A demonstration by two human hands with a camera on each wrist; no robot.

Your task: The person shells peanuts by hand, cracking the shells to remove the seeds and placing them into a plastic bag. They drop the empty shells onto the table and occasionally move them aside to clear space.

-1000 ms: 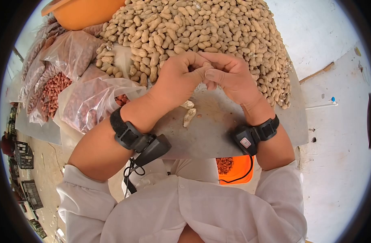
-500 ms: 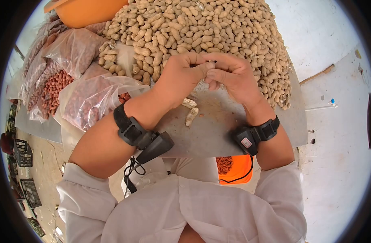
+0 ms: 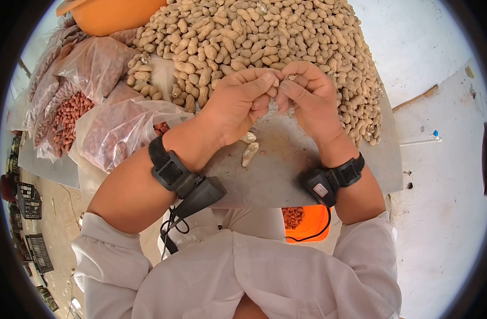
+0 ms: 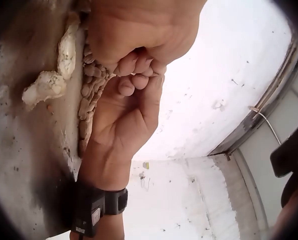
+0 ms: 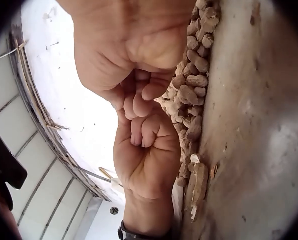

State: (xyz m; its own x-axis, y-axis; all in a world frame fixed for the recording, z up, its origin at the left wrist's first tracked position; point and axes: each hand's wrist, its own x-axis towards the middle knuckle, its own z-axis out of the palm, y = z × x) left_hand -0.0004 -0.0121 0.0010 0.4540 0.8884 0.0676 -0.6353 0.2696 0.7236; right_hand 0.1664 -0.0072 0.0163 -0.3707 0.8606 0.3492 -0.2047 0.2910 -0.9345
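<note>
Above the grey metal worktop (image 3: 286, 175), the left hand (image 3: 238, 106) and right hand (image 3: 310, 98) meet, each grip pinching one small tan peanut pod (image 3: 284, 80), mostly hidden by fingers. A heap of unshelled peanuts (image 3: 264, 37) fills the far edge; clear bags of red kernels (image 3: 102, 125) crowd the left edge; two empty pale shells (image 3: 248, 146) lie beneath the wrists.

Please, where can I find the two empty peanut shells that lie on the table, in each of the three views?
Head view: the empty shells lie on the grey table, just below the left hand.
Left wrist view: the empty shells are at upper left, beside the edge of the peanut pile.
Right wrist view: the empty shells are at lower centre-right, below the pile.
Shared landmark: the edge of the peanut pile.
</note>
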